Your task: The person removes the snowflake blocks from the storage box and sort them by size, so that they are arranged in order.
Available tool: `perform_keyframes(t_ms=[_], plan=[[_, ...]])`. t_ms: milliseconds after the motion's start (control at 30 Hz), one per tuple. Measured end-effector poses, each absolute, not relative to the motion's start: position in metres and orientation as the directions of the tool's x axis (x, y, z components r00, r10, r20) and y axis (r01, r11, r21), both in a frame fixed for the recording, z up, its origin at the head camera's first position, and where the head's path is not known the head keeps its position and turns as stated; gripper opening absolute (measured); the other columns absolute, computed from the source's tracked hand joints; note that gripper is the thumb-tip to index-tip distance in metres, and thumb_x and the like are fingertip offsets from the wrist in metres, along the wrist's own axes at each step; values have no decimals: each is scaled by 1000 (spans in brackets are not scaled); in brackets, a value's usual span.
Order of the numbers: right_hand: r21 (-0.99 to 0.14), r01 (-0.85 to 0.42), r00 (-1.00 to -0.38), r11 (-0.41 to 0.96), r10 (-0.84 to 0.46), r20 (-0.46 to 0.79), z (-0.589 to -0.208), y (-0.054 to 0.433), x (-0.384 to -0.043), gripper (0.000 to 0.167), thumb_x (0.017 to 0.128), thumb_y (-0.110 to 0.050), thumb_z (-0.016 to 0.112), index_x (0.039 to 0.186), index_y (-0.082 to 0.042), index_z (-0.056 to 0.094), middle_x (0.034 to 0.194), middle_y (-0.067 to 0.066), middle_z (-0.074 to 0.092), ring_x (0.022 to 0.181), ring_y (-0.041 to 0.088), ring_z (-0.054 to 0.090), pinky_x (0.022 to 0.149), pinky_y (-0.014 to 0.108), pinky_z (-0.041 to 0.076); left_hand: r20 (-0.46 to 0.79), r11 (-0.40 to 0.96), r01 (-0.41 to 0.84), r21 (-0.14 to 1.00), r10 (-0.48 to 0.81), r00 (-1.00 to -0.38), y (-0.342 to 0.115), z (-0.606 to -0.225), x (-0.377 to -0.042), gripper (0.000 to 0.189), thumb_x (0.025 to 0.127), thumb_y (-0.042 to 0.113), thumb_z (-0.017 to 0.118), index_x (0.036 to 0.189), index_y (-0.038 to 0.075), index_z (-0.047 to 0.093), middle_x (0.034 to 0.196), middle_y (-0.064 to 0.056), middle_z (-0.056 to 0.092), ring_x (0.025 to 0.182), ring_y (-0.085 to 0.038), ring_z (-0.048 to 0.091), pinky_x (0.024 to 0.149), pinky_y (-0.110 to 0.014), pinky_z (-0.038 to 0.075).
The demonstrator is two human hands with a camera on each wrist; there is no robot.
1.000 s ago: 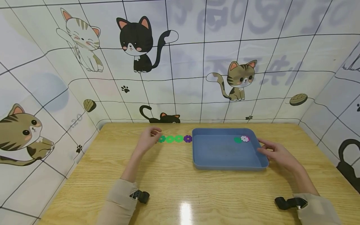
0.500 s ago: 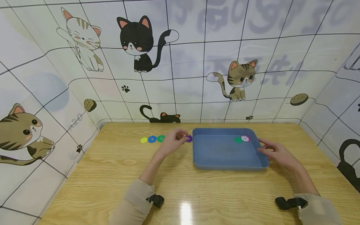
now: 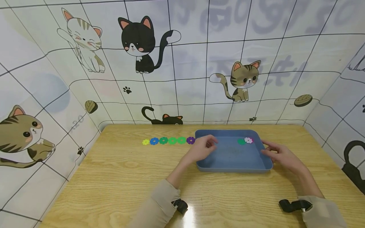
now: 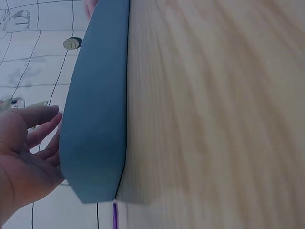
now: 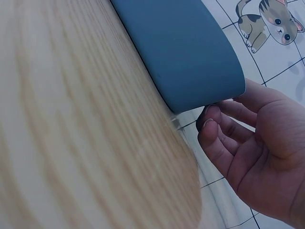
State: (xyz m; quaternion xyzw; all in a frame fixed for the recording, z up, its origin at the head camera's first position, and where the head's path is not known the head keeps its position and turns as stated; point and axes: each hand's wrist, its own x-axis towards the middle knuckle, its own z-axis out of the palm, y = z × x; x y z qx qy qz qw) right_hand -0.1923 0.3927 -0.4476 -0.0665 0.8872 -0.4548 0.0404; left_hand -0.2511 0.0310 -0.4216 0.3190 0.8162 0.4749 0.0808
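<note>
My left hand (image 3: pixel 201 148) hovers over the left side of a blue tray (image 3: pixel 228 158), fingers loosely bent, with nothing held. In the left wrist view, that hand (image 4: pixel 28 157) is by the tray's outer wall (image 4: pixel 97 95). At the tray's right end, my right hand (image 3: pixel 282 156) holds the rim; the right wrist view has its thumb behind the wall (image 5: pixel 186 52) and its fingers curled outside. Inside lie a green snowflake disc (image 3: pixel 241 142) and a white one (image 3: pixel 248 140), which partly covers a pink one.
Left of the tray, several snowflake discs form a row: a yellow one (image 3: pixel 146 142), a blue one (image 3: pixel 154 141), a dark green one (image 3: pixel 163 140), two light green ones (image 3: pixel 176 140) and a purple one (image 3: pixel 190 140). A cat-patterned cloth (image 3: pixel 188 91) surrounds the wooden table (image 3: pixel 114 164).
My left hand has swept rightward along the row, past the purple disc, to above the tray, uncovering the discs behind it. My right hand and the tray have stayed put.
</note>
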Motion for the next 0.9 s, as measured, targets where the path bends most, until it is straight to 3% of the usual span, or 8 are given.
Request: perform_keyframes(t_ms=[467, 900], plan=[[-810, -82, -987, 580, -160, -15, -448, 394, -194, 66, 103, -26, 61, 155, 4, 32, 97, 14, 53, 61, 17, 48, 60, 30, 46, 80, 417, 386, 823, 589, -804, 92, -430, -249, 20, 98, 4, 62, 117, 1, 67, 96, -4, 67, 85, -11, 62, 72, -20, 49], [-818, -87, -986, 569, -165, -10, -448, 394, -192, 65, 103, -25, 61, 155, 3, 33, 96, 14, 53, 61, 18, 48, 60, 30, 47, 59, 471, 365, 803, 547, -835, 139, -440, -254, 29, 97, 7, 65, 125, 7, 64, 118, -3, 66, 102, -11, 62, 80, -19, 49]])
